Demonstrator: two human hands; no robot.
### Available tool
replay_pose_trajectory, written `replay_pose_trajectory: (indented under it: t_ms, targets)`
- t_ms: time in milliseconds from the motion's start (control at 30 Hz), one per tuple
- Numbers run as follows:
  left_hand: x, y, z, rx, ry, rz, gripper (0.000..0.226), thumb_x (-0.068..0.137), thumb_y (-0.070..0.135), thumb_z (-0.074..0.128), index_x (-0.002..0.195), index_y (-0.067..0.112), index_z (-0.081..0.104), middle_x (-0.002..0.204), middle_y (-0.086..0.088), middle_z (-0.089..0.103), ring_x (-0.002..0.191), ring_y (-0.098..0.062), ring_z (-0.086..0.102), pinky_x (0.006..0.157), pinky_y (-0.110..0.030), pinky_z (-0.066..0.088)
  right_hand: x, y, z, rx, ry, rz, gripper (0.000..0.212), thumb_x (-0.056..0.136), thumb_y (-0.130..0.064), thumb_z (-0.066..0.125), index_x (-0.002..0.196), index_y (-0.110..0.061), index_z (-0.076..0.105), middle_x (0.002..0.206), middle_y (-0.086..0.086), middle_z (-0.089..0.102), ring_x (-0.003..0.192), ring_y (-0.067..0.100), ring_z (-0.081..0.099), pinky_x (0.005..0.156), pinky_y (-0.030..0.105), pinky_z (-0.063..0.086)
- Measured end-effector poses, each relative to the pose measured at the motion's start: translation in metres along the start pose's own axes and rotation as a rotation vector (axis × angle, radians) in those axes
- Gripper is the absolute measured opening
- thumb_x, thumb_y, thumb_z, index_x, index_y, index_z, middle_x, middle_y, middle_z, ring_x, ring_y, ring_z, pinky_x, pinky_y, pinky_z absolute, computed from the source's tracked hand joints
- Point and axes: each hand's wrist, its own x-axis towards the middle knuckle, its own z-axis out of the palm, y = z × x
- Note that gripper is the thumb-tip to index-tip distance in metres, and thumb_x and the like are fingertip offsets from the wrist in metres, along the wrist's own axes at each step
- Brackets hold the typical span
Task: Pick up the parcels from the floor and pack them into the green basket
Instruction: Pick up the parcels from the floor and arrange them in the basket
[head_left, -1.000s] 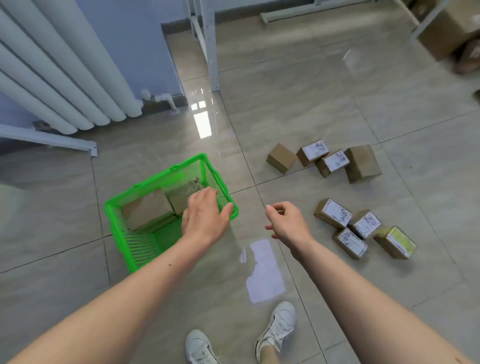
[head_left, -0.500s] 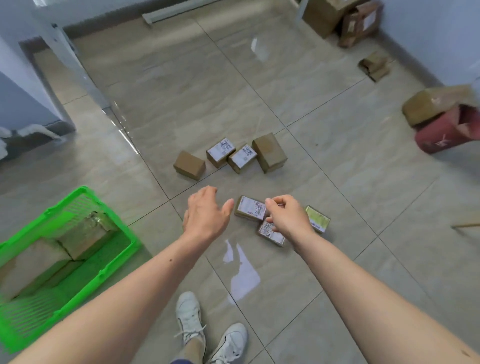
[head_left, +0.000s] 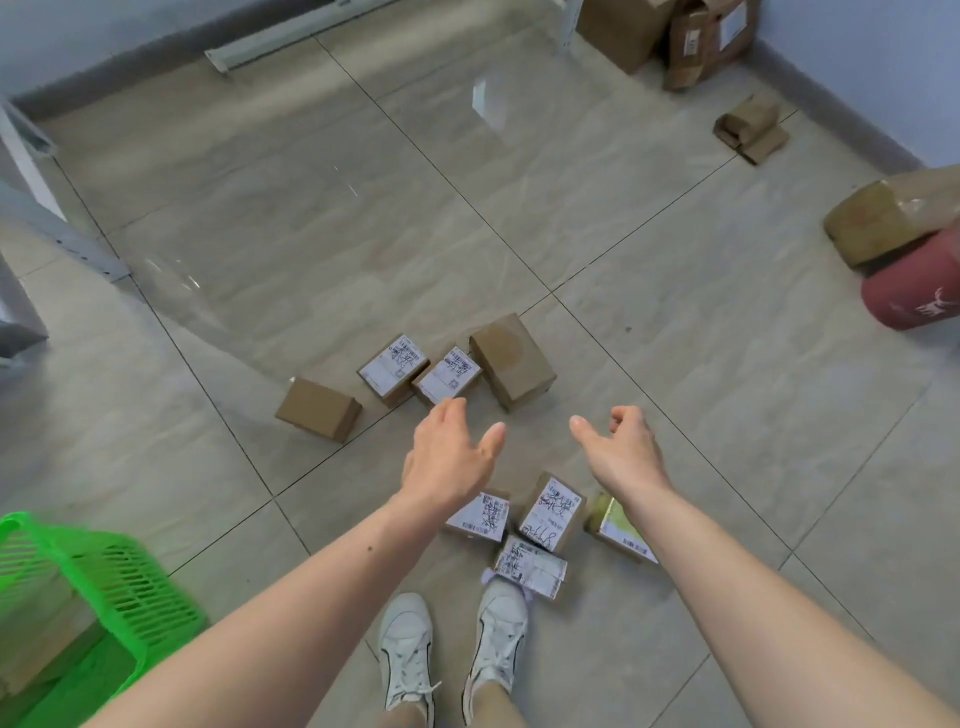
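both hands (head_left: 535, 452) open, empty, above parcels (head_left: 452, 376) right of the basket (head_left: 104, 582); advise a firm side grip on one box each before lifting.

Parcel storeroom: labelled parcels (head_left: 395, 368) and cartons (head_left: 623, 31) on tiled floor (head_left: 571, 182).

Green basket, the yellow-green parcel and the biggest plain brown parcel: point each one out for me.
green basket (head_left: 130, 587), head view, on its slatted side wall
yellow-green parcel (head_left: 615, 525), head view, on its top face
biggest plain brown parcel (head_left: 511, 358), head view, on its top face
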Motion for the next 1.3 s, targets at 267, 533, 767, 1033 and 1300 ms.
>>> replay_pose_trajectory:
  t_ms: [267,533,767,1033,1300]
  targets:
    - [0.172,-0.027,0.11,-0.16,-0.087,-0.097,0.068,0.097,0.047,0.045,0.147,0.005,0.028,0.155,-0.014,0.03,0.144,-0.028,0.029,0.114,-0.038,0.028,0.179,0.043,0.072,-0.022,0.008,-0.056,0.081,0.083,-0.049,0.067,0.146,-0.01,0.033,0.151,0.011,0.036,0.137,0.028,0.041,0.112,0.038,0.035]
    - [0.3,-0.072,0.203,-0.299,-0.118,-0.208,0.068,0.096,0.048,0.046,0.138,-0.003,0.032,0.143,-0.018,0.045,0.132,-0.033,0.044,0.107,-0.037,0.038,0.318,0.083,0.159,-0.034,-0.041,-0.096,0.073,0.089,-0.046,0.062,0.147,-0.011,0.033,0.151,0.01,0.041,0.139,0.027,0.041,0.113,0.037,0.035]
    - [0.348,-0.087,0.241,-0.368,-0.09,-0.183,0.065,0.097,0.043,0.047,0.139,-0.003,0.031,0.141,-0.019,0.049,0.13,-0.033,0.047,0.107,-0.041,0.04,0.361,0.095,0.19,0.007,-0.014,-0.135,0.042,0.093,-0.035,0.054,0.128,-0.011,0.056,0.127,0.011,0.063,0.119,0.031,0.057,0.102,0.043,0.046]
    - [0.3,-0.059,0.203,-0.425,-0.037,-0.188,0.047,0.091,0.034,0.054,0.127,0.007,0.041,0.123,-0.014,0.061,0.113,-0.034,0.059,0.098,-0.044,0.048,0.309,0.069,0.156,0.122,0.017,-0.141,0.027,0.091,-0.028,0.057,0.115,-0.017,0.064,0.108,0.005,0.067,0.101,0.025,0.061,0.087,0.033,0.047]
    - [0.176,0.001,0.068,-0.58,0.128,-0.215,0.053,0.073,0.037,0.073,0.112,0.02,0.042,0.105,0.004,0.065,0.106,-0.022,0.064,0.093,-0.042,0.052,0.171,-0.033,0.077,0.197,-0.112,-0.117,0.065,0.083,-0.06,0.058,0.14,-0.042,0.031,0.103,-0.018,0.056,0.113,0.019,0.057,0.101,0.047,0.049]
